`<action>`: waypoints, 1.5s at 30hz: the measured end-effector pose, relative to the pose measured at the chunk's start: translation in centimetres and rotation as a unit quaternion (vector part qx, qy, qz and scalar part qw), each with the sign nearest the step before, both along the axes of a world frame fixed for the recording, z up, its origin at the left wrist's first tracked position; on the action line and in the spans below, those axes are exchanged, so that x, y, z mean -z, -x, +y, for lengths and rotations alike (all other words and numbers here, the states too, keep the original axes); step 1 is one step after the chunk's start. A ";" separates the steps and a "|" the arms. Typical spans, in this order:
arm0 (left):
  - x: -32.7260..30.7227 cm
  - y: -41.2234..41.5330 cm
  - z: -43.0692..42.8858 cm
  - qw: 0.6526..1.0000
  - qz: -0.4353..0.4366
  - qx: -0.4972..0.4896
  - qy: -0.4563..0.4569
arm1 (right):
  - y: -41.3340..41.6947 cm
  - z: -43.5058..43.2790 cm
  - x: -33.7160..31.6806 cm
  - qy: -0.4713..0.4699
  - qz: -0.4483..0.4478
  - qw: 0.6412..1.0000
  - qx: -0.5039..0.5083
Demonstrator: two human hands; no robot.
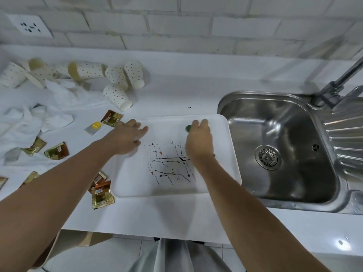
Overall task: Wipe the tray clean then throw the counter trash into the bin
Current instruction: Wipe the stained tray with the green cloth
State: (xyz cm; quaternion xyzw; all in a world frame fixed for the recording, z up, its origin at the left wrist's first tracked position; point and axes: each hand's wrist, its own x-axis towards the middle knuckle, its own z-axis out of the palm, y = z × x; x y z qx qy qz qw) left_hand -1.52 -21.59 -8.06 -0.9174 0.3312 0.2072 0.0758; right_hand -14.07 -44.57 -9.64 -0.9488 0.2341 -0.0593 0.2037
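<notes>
- The left hand (127,138) lies on the far-left corner of the white rectangular plastic tray (137,179), at about 10 o'clock of the tray. Its fingers are loosely spread and only slightly bent. They press on the tray surface and grasp nothing.
- The right hand (199,140) is curled tight round a small green wiping pad (188,128), of which only a sliver shows past the knuckles. It sits on the tray towards 1 o'clock.
- Dark streaky stains (170,163) mark the tray's centre, touching the right wrist's edge.
- The tray sits on the white counter (176,91). Its right edge lies just beside the rim of the stainless steel sink (275,124) at 3 o'clock.
- At 12 o'clock of the tray there is bare counter up to the white brick wall, and a bare strip at 6 o'clock runs to the counter's front edge.
- Toppled white polka-dot paper cups (117,97) lie at 10 to 11 o'clock, near the tray corner but apart from it.
- Gold-brown foil sachets (57,154) are scattered from 8 to 9 o'clock, some just beside the tray's near-left corner.
- Crumpled white tissues (59,95) spread well to the left.
</notes>
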 end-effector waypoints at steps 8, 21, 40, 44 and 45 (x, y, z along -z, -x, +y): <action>0.5 -1.2 0.4 1.000 0.017 0.006 -0.016 | 6.0 2.7 2.0 0.034 -0.007 0.991 -0.130; 0.1 -1.6 0.3 0.997 -0.014 0.065 -0.024 | 2.8 9.2 2.4 0.013 -0.019 0.989 -0.149; -0.7 -2.6 1.7 0.996 0.006 0.076 0.036 | 1.2 5.1 2.1 -0.037 -0.112 0.992 0.037; -0.6 -2.5 2.0 0.996 0.008 0.068 0.052 | -2.6 1.1 1.5 -0.015 -0.064 0.984 0.165; -0.6 -2.5 2.1 0.996 0.013 0.058 0.060 | -3.7 1.4 1.7 -0.015 -0.054 0.983 0.175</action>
